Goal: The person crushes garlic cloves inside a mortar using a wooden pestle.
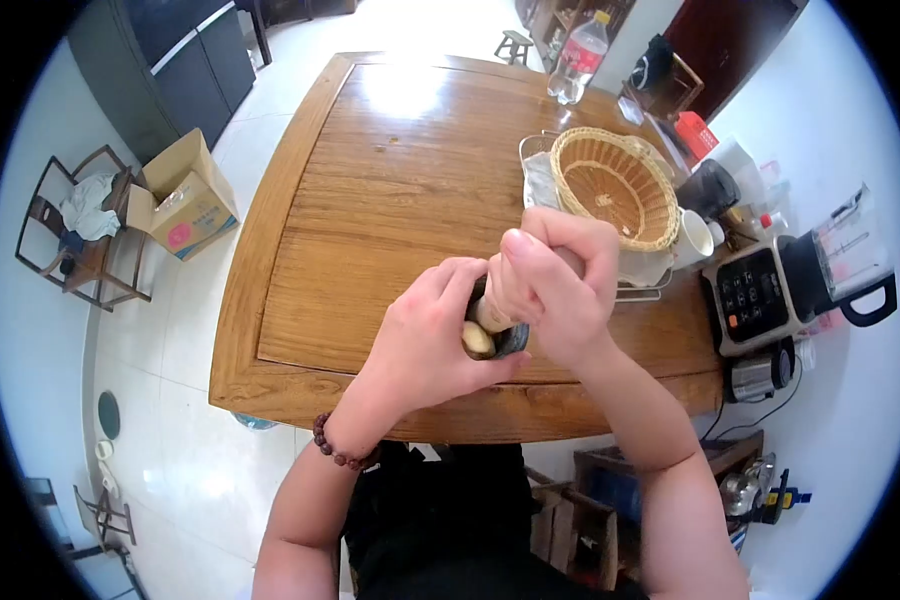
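A small dark mortar (515,341) stands near the front edge of the wooden table. My left hand (425,325) curves around its side, fingers and thumb holding it. In the fist of my right hand (568,290) is a light wooden pestle (494,310), its lower end down inside the mortar and its top partly covered by my fingers. Beside the pestle, a pale yellow piece of food (478,341) shows within the mortar; its exact kind cannot be made out.
Past my right hand, a wicker basket (615,185) sits on a wire rack on the table (370,230). A plastic bottle (580,58) stands at the far edge. To the right are a white cup (692,238) and a blender (760,295). A cardboard box (192,205) lies left.
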`<state>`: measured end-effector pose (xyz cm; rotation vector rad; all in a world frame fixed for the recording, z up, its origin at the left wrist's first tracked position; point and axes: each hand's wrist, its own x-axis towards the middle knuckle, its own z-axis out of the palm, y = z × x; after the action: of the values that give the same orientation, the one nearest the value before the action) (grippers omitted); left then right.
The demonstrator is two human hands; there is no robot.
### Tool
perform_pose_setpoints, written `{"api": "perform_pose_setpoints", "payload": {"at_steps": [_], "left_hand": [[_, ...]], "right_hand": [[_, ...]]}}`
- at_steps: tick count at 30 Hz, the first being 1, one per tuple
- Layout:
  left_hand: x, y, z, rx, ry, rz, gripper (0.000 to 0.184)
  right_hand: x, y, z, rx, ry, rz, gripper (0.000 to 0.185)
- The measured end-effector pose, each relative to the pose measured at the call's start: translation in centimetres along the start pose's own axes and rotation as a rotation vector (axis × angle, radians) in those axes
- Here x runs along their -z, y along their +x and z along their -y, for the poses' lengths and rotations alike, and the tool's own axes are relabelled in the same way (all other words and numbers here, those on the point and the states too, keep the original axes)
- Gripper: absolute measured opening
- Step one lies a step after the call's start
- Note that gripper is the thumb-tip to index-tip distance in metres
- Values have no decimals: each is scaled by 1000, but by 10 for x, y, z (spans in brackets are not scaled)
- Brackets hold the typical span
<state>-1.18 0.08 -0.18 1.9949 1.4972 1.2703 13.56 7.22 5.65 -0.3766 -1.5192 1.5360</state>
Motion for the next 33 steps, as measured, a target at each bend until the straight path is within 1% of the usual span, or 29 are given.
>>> {"api": "perform_pose_setpoints", "payload": {"at_steps": [2, 5, 8, 9, 10, 12, 13, 14, 16, 17, 21, 23, 24, 26, 28, 30, 31, 33], "left_hand": [[-1, -4, -1, 22, -3, 52, 73], [-2, -5, -1, 5, 5, 40, 73], [0, -4, -5, 34, -12, 44, 74], [-1, -5, -5, 37, -13, 45, 74], [-1, -5, -5, 34, -11, 42, 74], [-1, -4, -4, 28, -8, 41, 74], [-1, -4, -2, 21, -3, 50, 74], [-1, -4, -1, 14, 0, 60, 74], [0, -2, 0, 31, -14, 61, 74], [0, -5, -2, 48, -36, 89, 74], [-2, -6, -1, 25, 29, 75, 75], [-2, -5, -4, 29, -25, 19, 70], [-2, -7, -4, 37, -27, 26, 70], [-1, -5, -3, 42, 6, 58, 74], [-1, -5, -2, 26, -21, 59, 73], [2, -5, -2, 13, -29, 41, 72], [3, -7, -3, 29, -27, 70, 71], [2, -4, -4, 30, -26, 76, 70]], "right_hand": [[-2, 2, -2, -3, -51, -36, 40], [-2, 9, -1, -32, -22, -6, 40], [-4, 18, 29, 4, 31, 11, 40], [-4, 21, 39, 49, 86, 51, 40], [-4, 19, 37, 48, 87, 50, 40], [-8, 15, 28, 76, -112, -18, 40], [-12, 11, 2, 156, -339, 10, 38], [-6, 6, -1, 156, -342, 6, 38], [-4, 6, 1, -30, -120, 4, 38], [-4, 7, 0, -28, -112, 38, 39], [-4, 9, 7, -9, -40, 3, 39], [-6, 14, 33, 48, 94, 10, 39], [-7, 12, 36, 40, 97, 4, 39], [-7, 12, 39, 82, -87, 27, 40], [-13, 4, -4, 360, -349, -105, 39], [-6, 0, -3, 9, -166, -43, 38], [-5, 2, -3, -50, -86, -27, 37], [-10, 1, -5, 4, -143, -9, 37]]}}
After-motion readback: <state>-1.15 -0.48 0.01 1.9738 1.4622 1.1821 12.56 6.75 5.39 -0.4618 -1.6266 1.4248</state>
